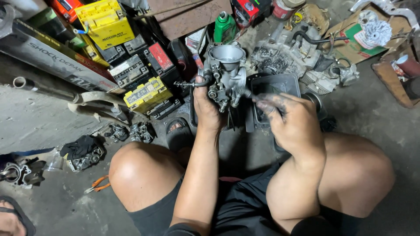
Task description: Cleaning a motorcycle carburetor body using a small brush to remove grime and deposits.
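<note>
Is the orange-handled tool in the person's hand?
No, the orange-handled pliers lie on the floor beside the knee, while the left hand holds a carburetor.

Colours on the workshop floor, head view.
Carburetor (226,72): dull silver-grey metal, darker grime in the recesses. Right hand (291,120): fingertips smeared black. Tray (273,83): black. Bottle (224,27): bright green, darker green cap. Batteries: one yellow (105,22), one yellow over black (146,94), one black with a red top (159,59). Pliers (98,184): orange handles. Sandal (178,136): black. Shorts (238,205): black. Floor (35,122): pale grey concrete, stained.
</note>
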